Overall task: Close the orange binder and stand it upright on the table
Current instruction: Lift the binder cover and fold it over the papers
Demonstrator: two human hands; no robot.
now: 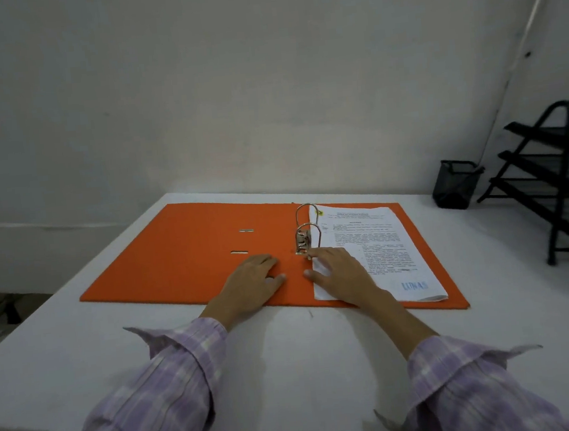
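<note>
The orange binder [190, 251] lies wide open and flat on the white table [289, 359]. Its metal ring mechanism [306, 230] stands up at the spine. A stack of printed papers [379, 251] is filed on the right half. My left hand [251, 280] rests flat, palm down, on the inside of the left cover near the spine. My right hand [341, 272] lies flat on the lower left corner of the papers, its fingertips reaching toward the base of the rings. Neither hand grips anything.
A black mesh pen cup [454, 185] stands at the back right of the table. Beside it a black tiered paper tray rack [561, 170] fills the right edge. A white wall rises just behind the table.
</note>
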